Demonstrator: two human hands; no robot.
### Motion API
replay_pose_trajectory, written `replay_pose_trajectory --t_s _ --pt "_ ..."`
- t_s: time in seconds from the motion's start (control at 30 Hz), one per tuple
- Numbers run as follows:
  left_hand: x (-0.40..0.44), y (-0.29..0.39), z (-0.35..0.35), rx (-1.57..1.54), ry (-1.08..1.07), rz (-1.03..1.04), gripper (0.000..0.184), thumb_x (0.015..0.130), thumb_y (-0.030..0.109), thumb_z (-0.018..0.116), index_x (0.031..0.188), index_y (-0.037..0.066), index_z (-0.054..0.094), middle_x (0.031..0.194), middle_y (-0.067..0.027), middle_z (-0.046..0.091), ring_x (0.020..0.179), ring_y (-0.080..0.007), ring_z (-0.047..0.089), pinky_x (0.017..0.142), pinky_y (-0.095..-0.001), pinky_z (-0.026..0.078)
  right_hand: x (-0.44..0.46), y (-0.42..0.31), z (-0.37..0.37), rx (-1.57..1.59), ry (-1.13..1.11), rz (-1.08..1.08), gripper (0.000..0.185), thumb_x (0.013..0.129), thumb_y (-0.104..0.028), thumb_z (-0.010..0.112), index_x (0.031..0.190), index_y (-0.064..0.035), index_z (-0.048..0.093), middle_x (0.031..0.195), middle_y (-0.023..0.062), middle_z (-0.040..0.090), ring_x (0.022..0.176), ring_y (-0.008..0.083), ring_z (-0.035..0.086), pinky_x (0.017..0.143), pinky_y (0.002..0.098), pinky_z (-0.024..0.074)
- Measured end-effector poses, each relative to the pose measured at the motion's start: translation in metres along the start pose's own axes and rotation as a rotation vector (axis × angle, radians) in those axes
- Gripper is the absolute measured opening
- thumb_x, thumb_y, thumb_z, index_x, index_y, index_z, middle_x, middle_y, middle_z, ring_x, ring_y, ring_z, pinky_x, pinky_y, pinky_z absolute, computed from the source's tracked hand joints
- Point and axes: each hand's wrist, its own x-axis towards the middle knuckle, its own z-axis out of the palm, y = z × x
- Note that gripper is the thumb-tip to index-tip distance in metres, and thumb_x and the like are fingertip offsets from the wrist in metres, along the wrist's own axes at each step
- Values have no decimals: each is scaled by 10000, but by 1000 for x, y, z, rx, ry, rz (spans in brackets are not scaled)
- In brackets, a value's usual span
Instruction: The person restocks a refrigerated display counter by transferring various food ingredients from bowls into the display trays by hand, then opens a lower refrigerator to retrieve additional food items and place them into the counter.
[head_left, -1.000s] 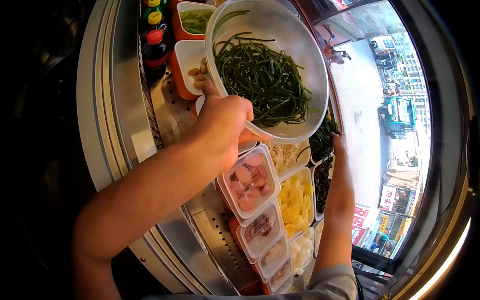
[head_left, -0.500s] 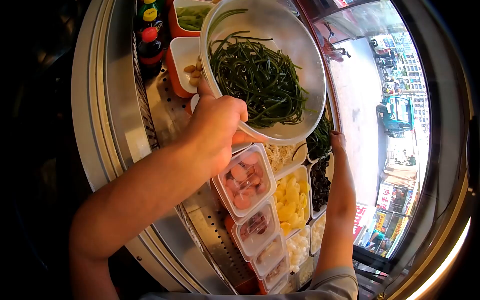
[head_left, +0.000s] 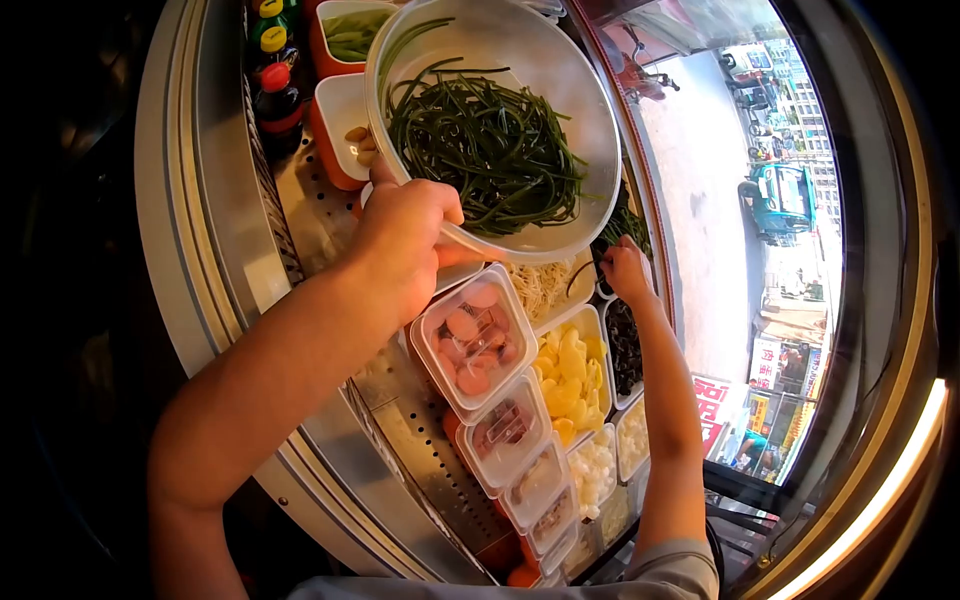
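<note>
My left hand (head_left: 405, 235) grips the rim of a large metal bowl (head_left: 590, 95), thumb over the edge, and holds it tilted above the food containers. Dark green shredded kelp (head_left: 485, 150) lies in a tangle inside the bowl. To the right and below the bowl, my right hand (head_left: 627, 270) is closed in a pinch at a container of more shredded kelp (head_left: 622, 222), part of which the bowl hides. A loose dark strand runs to its fingertips. Beside that hand are shredded pale strips (head_left: 540, 285) and black fungus (head_left: 624, 345) in white containers.
Lidded boxes of pink sausage slices (head_left: 475, 345) and other food line the perforated metal tray (head_left: 425, 440). Yellow slices (head_left: 570, 375) sit alongside. Bottles with coloured caps (head_left: 278, 100) stand upper left. A glass pane faces a street with a teal vehicle (head_left: 782, 200).
My right hand has moved from the far edge of the kelp container inward, its fingers now pinched by a strand. The whole view has shifted slightly; my left hand keeps its hold on the bowl.
</note>
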Motion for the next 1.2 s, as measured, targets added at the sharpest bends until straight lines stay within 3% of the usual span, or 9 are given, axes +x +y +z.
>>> replay_pose_trajectory --t_s 0.2,0.3,0.4,0.53,0.67,0.8,0.9,1.03,1.2 --pt "2 -4 -2 25 -12 1 220 765 -99 534 966 -28 478 963 -138 497 902 -349 612 820 -599 614 10 76 2 642 -10 722 223 755 -184 806 847 13 754 640 150 681 610 262 685 679 395 542" --pt "6 -5 -6 9 -36 -25 182 770 -98 530 939 -53 478 965 -155 503 865 -365 622 818 -600 614 12 67 -5 293 257 614 210 732 -144 815 872 1 756 709 155 707 673 292 700 709 406 549" --pt "11 -5 -10 -22 -112 -78 365 768 -81 497 1122 -64 411 1089 -202 447 905 -400 589 769 -588 629 7 32 -7 148 236 338 226 711 -112 802 904 -7 751 838 170 724 785 327 702 770 420 552" --pt "9 -4 -8 -3 -95 -65 288 771 -80 496 1053 -94 434 1065 -204 465 905 -400 594 776 -587 629 1 6 13 -27 82 9 268 713 -92 759 977 -46 757 926 205 680 907 379 662 833 454 536" --pt "8 -3 -6 -20 -86 -76 261 764 -92 506 1020 -85 455 1042 -195 484 904 -406 617 789 -590 624 7 14 22 15 114 126 164 760 -179 749 849 -42 765 876 211 687 884 380 667 804 472 535" --pt "10 -7 -8 16 -55 -14 148 767 -94 513 915 -93 501 1009 -209 537 900 -419 644 814 -584 619 18 60 -2 536 18 757 308 829 -269 764 708 11 721 525 98 602 500 170 595 506 346 470" --pt "16 -7 -13 3 -127 -60 102 776 -85 511 878 -87 504 995 -218 554 907 -415 647 819 -585 616 20 82 -4 860 -172 750 305 845 -222 750 648 1 683 537 73 593 445 127 538 431 293 393" --pt "12 -6 -10 14 -86 -58 58 787 -79 506 845 -79 502 970 -209 558 898 -404 652 827 -583 614 -2 100 -7 1040 -34 840 167 846 -115 739 739 -2 677 599 43 592 415 106 471 383 259 338" --pt "10 -5 -9 6 -75 -56 36 792 -81 510 825 -68 504 967 -201 557 882 -398 656 837 -585 610 -49 148 56 595 -9 1050 117 828 -114 715 873 -6 714 687 87 646 510 176 566 470 309 425"
